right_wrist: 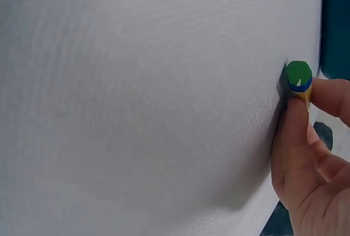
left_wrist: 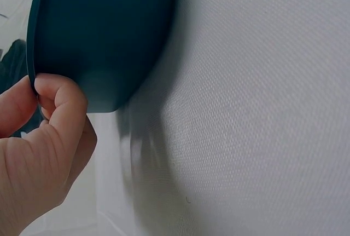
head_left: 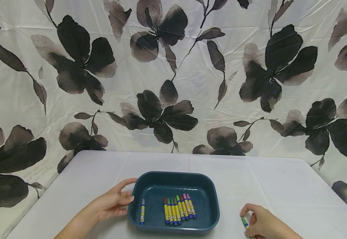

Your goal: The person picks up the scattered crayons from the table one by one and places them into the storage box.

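Note:
A dark teal tray [head_left: 204, 207] sits on the white tabletop. At its left end my left hand [head_left: 112, 202] pinches the rim between thumb and finger, as the left wrist view shows up close on the tray's side [left_wrist: 104, 33]. Right of the tray, my right hand [head_left: 263, 221] holds a green crayon [right_wrist: 299, 74] with a blue-and-yellow wrapper, just at the table surface. Inside the tray lies a row of several crayons [head_left: 177, 210] with yellow wrappers and red, green, brown and pink tips. One greyish-tipped crayon [head_left: 142, 212] lies apart near the left wall.
The white-covered table [head_left: 266, 179] stretches beyond the tray, with its far edge near a hanging cloth [head_left: 209, 83] printed with dark flowers. The tray's raised walls surround the crayons.

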{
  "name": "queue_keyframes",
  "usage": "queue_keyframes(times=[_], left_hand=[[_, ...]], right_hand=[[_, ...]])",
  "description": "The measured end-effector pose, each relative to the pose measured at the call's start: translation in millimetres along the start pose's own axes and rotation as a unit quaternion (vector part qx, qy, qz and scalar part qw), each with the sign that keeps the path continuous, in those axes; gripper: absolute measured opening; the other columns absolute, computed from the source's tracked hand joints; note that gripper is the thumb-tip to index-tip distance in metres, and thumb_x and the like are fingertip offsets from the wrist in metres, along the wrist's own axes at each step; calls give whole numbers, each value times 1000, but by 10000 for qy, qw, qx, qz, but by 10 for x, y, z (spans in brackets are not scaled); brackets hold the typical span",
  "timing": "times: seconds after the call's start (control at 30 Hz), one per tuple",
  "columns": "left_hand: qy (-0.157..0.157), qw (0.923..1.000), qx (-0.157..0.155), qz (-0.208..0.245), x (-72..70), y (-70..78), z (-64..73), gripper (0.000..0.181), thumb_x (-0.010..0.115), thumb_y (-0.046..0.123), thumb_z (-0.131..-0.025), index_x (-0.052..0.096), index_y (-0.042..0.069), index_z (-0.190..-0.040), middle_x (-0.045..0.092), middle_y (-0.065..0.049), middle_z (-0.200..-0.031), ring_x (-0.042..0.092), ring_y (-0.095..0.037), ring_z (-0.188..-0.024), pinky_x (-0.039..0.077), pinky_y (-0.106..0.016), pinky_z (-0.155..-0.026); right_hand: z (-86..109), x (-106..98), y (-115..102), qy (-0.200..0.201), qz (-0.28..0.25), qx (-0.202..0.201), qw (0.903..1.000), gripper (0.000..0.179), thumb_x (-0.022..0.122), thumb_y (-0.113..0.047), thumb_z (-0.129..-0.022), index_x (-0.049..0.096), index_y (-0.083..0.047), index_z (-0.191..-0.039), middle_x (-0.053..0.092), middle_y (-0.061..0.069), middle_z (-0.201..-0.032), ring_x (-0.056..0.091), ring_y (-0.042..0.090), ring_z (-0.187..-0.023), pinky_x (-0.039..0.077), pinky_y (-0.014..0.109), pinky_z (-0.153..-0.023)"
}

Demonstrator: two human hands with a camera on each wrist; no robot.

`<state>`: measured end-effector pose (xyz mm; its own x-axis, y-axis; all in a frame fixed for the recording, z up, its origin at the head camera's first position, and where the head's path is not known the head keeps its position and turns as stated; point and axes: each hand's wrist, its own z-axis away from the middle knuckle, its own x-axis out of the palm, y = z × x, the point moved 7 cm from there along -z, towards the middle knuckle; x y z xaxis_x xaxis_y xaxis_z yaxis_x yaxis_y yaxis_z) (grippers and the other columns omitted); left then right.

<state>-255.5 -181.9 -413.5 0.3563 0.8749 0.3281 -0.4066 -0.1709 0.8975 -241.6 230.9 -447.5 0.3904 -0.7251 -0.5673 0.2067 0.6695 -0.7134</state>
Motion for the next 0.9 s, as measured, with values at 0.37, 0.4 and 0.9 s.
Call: queue_keyframes(times=[0.37,0.4,0.9], left_hand=[[20,10000,12,10,-10,-9,-2,69,49,-8,-90,14,13,-146,54,-10,-100,55,-16,-83,48,-25,-69],[30,10000,14,2,-12,-9,-2,69,49,-8,-90,14,13,-146,54,-9,-100,55,-16,-83,48,-25,-69],[55,10000,-26,-71,-5,5,-2,70,49,-7,-91,10,12,-147,54,-10,-100,54,-16,-83,47,-24,-68]], right_hand=[[27,-59,-36,-642,-1037,-517,9912,34,67,4,-73,54,-1,-104,50,1,-67,49,11,-54,44,21,-51],[28,-68,-56,-690,-1133,-488,9900,35,66,3,-73,54,-1,-106,50,1,-67,49,10,-54,44,20,-50],[-24,-299,-586,-1127,-1993,-702,9709,46,63,-7,-80,45,0,-121,59,1,-75,53,13,-65,48,22,-58]])
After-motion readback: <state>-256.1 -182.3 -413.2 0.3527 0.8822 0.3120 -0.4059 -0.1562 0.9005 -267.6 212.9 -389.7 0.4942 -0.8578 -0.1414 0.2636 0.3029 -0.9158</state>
